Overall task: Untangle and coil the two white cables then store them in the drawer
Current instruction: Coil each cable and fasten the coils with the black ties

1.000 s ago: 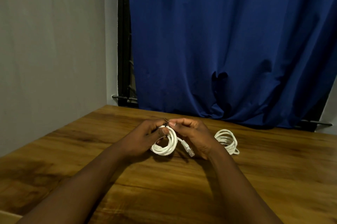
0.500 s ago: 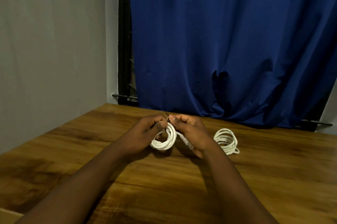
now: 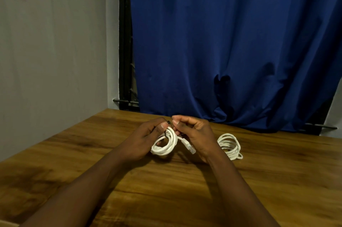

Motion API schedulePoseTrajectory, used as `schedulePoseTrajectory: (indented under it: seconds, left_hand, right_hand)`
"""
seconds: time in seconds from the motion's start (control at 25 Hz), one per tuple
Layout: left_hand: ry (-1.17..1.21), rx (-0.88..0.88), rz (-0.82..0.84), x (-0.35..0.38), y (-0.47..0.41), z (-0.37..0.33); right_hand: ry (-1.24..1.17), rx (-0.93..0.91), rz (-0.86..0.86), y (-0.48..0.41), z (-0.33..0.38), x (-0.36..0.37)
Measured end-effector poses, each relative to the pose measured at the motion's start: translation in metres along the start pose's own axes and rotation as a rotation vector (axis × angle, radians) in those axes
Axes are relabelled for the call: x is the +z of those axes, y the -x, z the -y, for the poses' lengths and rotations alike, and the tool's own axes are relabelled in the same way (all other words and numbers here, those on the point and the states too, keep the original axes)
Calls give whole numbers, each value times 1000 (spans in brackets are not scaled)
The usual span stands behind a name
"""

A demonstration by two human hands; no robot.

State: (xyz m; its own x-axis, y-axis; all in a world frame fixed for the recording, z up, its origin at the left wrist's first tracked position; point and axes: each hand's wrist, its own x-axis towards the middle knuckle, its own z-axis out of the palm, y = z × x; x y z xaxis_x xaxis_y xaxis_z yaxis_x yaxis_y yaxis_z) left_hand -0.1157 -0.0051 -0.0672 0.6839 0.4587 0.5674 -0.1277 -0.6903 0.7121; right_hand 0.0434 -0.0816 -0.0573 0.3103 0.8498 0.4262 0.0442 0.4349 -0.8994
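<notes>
A coiled white cable [image 3: 164,145] hangs just above the wooden table [image 3: 166,199], held between both hands. My left hand [image 3: 142,139] pinches the top of the coil with thumb and fingers. My right hand [image 3: 194,134] pinches the same top spot, where a small dark tie shows, and the cable's white plug end [image 3: 188,146] sticks out below its palm. A second coiled white cable [image 3: 230,146] lies on the table just right of my right wrist, untouched. No drawer is in view.
A blue curtain [image 3: 231,41] hangs behind the table's far edge, beside a black window frame [image 3: 125,41]. A grey wall [image 3: 51,51] borders the table on the left. A pale strip shows at the bottom left corner.
Both hands and the held coil have risen slightly and stay pinched at its top. The second coil has not moved.
</notes>
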Motion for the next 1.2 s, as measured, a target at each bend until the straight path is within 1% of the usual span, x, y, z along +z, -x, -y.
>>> schedulePoseTrajectory:
  seconds: [0.16,0.36,0.64,0.96,1.2]
  left_hand:
    - [3,-17,-9,-2,-1,0]
    - [15,-28,-22,0,0,-2]
    - [39,-62,11,-1,1,-2]
    - [101,-96,39,-1,1,-3]
    - [157,-121,52,0,3,-7]
  right_hand:
    - [102,-13,48,-1,-1,-1]
    - [115,16,107,-1,0,-3]
    - [122,8,147,0,1,-2]
    - [273,-123,141,0,1,-3]
    - [291,-133,125,0,3,0]
